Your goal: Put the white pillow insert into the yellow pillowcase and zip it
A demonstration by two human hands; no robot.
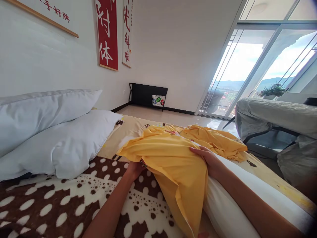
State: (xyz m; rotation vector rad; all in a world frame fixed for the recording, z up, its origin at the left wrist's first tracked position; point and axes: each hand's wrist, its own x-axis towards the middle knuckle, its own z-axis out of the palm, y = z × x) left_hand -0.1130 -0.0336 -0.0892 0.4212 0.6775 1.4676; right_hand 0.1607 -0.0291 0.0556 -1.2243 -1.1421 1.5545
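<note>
A piece of yellow cloth (170,155) is stretched between my two hands, and one corner hangs down toward the bottom of the view. My left hand (136,168) grips its near left edge from below, with the fingertips hidden under the fabric. On the other side, my right hand (210,162) is closed on the right edge, with a finger or thumb lying on top. A long, puffy white thing (232,195) lies under and beside my right forearm, partly covered by the cloth. More bunched yellow fabric (215,140) lies behind my right hand.
Two white pillows (74,142) lie at the left on a brown-and-white patterned blanket (61,205). A beige printed sheet (133,124) covers the bed beyond. At the right stands a plastic-wrapped piece of furniture (274,114), near glass sliding doors (237,66). A black folded panel (143,95) leans against the wall.
</note>
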